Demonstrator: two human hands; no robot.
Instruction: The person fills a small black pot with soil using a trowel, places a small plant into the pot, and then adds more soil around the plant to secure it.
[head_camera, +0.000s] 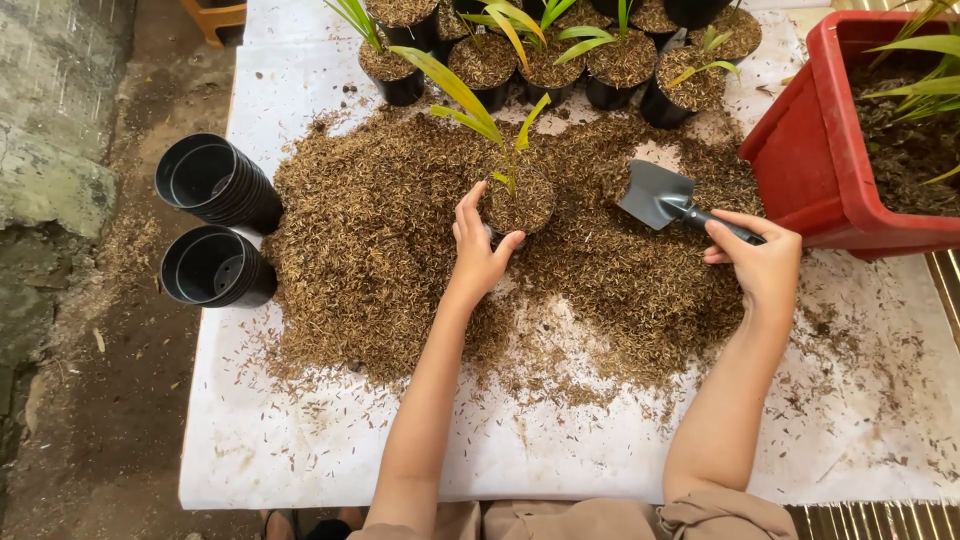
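The table (300, 440) carried a white sheet (560, 450). A wide heap of brown husk mix (400, 250) lay on its middle. Two stacks of empty black pots (215, 225) lay on their sides at the left edge. Filled pots (560, 60) stood along the far side, and a red planter (820, 150) stood at the right.

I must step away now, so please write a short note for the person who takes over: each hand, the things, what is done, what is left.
Left hand: holds the small filled pot with seedling on the husk pile.
Right hand: grips the trowel, blade over the pile.
Done: row of filled pots at the table's far edge.
Left: two stacks of empty black pots; more plants in the red planter.
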